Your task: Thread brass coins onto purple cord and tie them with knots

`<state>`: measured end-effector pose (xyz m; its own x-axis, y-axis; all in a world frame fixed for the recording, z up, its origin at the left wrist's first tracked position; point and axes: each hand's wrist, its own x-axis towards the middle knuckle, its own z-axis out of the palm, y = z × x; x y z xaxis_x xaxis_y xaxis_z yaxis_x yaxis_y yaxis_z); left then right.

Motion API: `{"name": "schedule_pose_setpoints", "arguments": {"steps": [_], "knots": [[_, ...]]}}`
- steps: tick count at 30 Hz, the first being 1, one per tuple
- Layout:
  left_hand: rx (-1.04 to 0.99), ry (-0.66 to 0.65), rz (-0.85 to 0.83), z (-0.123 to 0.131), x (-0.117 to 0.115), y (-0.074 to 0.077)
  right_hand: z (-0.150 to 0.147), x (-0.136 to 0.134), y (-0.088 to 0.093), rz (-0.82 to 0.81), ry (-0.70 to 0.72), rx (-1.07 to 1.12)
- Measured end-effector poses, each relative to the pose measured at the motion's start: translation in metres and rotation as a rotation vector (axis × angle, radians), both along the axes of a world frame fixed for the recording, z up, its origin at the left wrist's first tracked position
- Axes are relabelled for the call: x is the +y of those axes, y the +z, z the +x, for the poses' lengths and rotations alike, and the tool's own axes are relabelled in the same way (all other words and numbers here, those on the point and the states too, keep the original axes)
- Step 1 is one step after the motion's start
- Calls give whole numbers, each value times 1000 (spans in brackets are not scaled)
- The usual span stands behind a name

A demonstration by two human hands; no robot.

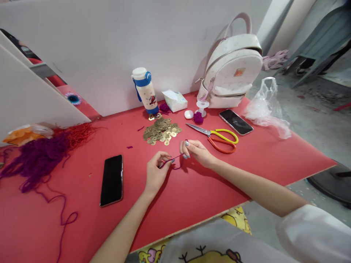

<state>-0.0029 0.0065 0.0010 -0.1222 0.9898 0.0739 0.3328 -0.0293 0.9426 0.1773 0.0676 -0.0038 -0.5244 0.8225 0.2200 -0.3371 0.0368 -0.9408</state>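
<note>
A thin purple cord (177, 157) runs between my two hands above the red table, and a slack loop of it hangs below. My left hand (158, 171) pinches one part of the cord between thumb and fingers. With thumb and forefinger closed, my right hand (197, 151) grips the cord's other part. Just beyond the hands lies a heap of brass-coloured round coins (160, 129) with holes. Scissors (212, 133) with one yellow and one orange handle lie beside my right hand, blades pointing left.
A dark phone (112, 180) lies left of my left arm, near tangled purple yarn (41, 157) and red yarn (79, 135). Along the wall stand a bottle (145, 91), a tissue pack (175, 101), a white spool (202, 106) and a white backpack (233, 73). Another phone (236, 122) and a plastic bag (267, 109) sit right.
</note>
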Motion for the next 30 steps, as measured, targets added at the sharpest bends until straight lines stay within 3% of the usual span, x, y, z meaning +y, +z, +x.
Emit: {"name": "schedule_pose_setpoints", "arguments": {"steps": [10,19,22,25,28,30], "knots": [[13,-95,69,-3,1,-6,-1,0,3,-87,-43,12],[-42,-49,102,-6,0,-5,0,10,-8,-225,-386,-76],[-55,18,108,-7,1,-6,1,12,-10,-77,-626,-125],[-47,66,117,-8,2,-7,2,8,-8,254,-770,-224],[-39,75,123,-8,3,-8,0,-2,-6,574,-595,-385],[-43,70,127,-8,2,-8,-4,-10,-7,687,-450,-500]]}}
